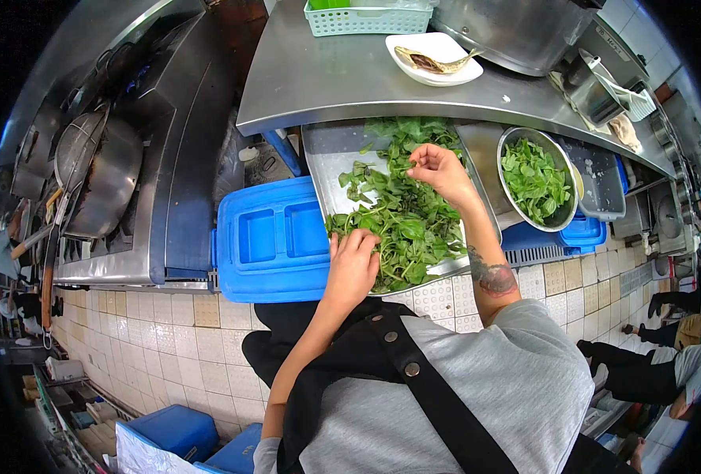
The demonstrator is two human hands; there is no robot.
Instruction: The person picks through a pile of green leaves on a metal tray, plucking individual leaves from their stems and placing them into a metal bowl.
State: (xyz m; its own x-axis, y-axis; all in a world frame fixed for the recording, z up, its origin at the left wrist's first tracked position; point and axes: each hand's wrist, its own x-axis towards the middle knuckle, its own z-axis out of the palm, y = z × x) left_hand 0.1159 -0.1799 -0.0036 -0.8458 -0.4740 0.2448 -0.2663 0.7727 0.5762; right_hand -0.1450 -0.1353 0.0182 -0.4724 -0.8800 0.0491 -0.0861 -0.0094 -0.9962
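Note:
A metal tray (324,162) holds a loose heap of leafy greens (413,229) with stems. At the tray's near left corner, my left hand (353,267) has its fingers curled into the greens, closed on some stems. Above the far part of the heap, my right hand (443,178) is closed in a pinch, thumb against fingertips, with a small piece of green at the tips. To the right of the tray, a round metal bowl (510,189) holds separate green leaves (533,180).
Beyond the tray runs a steel counter (319,71) with a fish on a white plate (473,73), a mint basket (366,22) and a large pot (516,35). A blue lidded bin (275,272) stands left, near a stove with a pot (117,178). Another person (650,367) is at right.

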